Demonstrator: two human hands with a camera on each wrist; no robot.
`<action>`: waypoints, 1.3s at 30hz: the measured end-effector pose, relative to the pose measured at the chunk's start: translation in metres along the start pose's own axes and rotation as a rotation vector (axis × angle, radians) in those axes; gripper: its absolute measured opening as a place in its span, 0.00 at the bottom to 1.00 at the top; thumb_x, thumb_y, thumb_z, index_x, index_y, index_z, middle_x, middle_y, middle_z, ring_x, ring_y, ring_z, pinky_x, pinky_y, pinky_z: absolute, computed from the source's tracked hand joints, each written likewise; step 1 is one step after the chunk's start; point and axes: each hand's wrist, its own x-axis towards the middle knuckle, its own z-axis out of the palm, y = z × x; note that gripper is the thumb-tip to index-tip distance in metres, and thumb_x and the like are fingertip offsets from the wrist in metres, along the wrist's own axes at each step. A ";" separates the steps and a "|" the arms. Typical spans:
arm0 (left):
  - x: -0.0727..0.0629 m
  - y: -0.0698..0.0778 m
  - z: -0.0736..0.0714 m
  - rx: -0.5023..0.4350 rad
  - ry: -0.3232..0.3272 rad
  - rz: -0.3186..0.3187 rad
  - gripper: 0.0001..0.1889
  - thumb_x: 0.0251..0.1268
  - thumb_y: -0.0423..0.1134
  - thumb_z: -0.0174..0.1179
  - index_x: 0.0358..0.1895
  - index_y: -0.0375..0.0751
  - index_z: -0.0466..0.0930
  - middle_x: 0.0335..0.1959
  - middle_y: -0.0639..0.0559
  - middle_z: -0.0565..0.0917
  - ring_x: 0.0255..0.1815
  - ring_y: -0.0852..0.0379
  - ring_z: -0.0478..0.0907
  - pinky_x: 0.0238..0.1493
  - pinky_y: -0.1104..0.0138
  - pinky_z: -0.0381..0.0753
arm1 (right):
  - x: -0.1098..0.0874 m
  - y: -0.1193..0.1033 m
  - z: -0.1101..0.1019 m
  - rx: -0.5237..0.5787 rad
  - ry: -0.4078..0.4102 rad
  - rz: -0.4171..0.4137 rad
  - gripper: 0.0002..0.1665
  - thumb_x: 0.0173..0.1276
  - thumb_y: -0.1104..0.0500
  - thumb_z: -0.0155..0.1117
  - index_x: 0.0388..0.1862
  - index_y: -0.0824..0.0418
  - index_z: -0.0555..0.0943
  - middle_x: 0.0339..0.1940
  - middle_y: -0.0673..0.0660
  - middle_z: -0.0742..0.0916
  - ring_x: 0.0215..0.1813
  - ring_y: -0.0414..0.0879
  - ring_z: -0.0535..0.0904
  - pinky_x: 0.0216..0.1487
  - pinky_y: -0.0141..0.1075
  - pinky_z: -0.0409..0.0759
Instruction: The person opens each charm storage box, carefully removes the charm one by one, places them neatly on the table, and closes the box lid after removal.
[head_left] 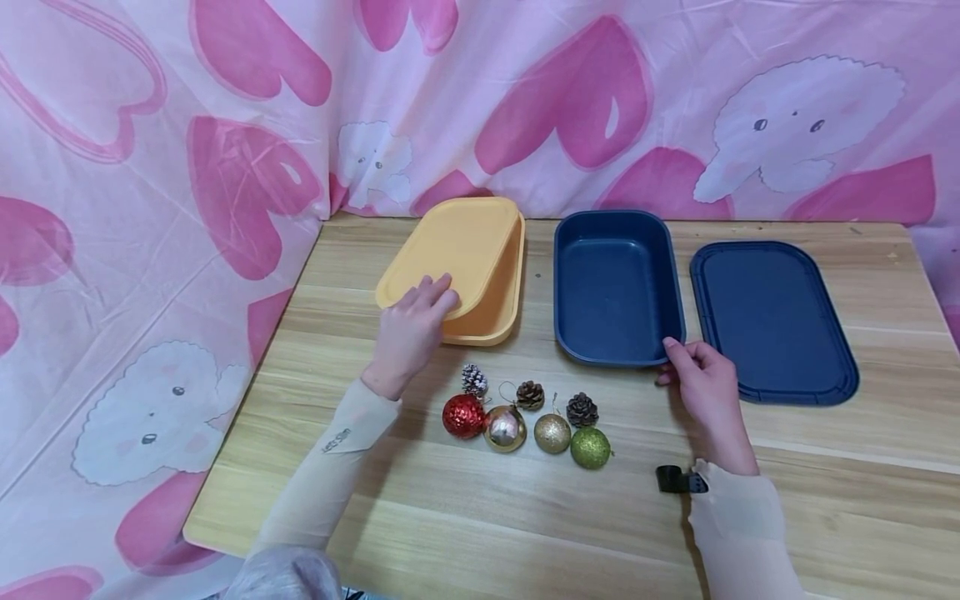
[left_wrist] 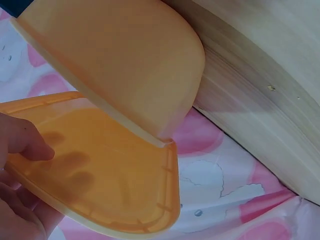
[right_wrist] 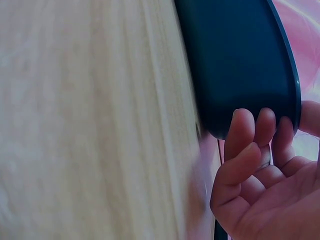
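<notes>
My left hand (head_left: 412, 329) pinches the near edge of a yellow lid (head_left: 450, 246), thumb on the underside and fingers on top. The lid is tilted over a yellow box (head_left: 512, 304), its right side raised so part of the inside shows. In the left wrist view the lid (left_wrist: 120, 170) and the box's outer wall (left_wrist: 135, 60) stand apart at an angle. At the near right corner of an uncovered dark blue box (head_left: 618, 292), my right hand (head_left: 705, 387) has its thumb at the rim and bent fingers against the outer wall (right_wrist: 240, 65).
A dark blue lid (head_left: 772, 321) lies flat to the right. In front of the boxes are a red bauble (head_left: 463, 417), a shiny gold one (head_left: 506, 429), a glittery gold one (head_left: 552, 433), a green one (head_left: 590, 448) and pine cones (head_left: 582, 410). A patterned pink curtain (head_left: 450, 100) hangs behind.
</notes>
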 end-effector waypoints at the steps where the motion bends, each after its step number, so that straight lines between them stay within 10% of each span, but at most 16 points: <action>1: 0.001 0.001 0.000 0.004 -0.003 0.003 0.10 0.58 0.22 0.52 0.37 0.41 0.75 0.50 0.43 0.86 0.44 0.39 0.85 0.40 0.52 0.86 | 0.000 0.000 0.000 0.000 -0.001 -0.001 0.25 0.71 0.40 0.54 0.34 0.62 0.76 0.22 0.38 0.84 0.27 0.35 0.83 0.33 0.25 0.76; 21: 0.007 0.008 0.007 0.013 0.025 0.075 0.13 0.66 0.26 0.53 0.48 0.42 0.82 0.48 0.40 0.86 0.44 0.38 0.85 0.44 0.55 0.86 | -0.002 -0.002 0.001 -0.007 -0.011 0.010 0.27 0.70 0.37 0.53 0.34 0.61 0.75 0.24 0.39 0.84 0.28 0.36 0.83 0.33 0.27 0.76; 39: 0.009 0.021 0.012 -0.019 -0.110 0.133 0.18 0.58 0.27 0.62 0.53 0.39 0.81 0.52 0.39 0.84 0.49 0.39 0.84 0.42 0.56 0.86 | 0.000 -0.001 -0.001 -0.013 -0.002 0.005 0.26 0.71 0.38 0.54 0.34 0.62 0.76 0.22 0.37 0.83 0.27 0.35 0.83 0.34 0.25 0.76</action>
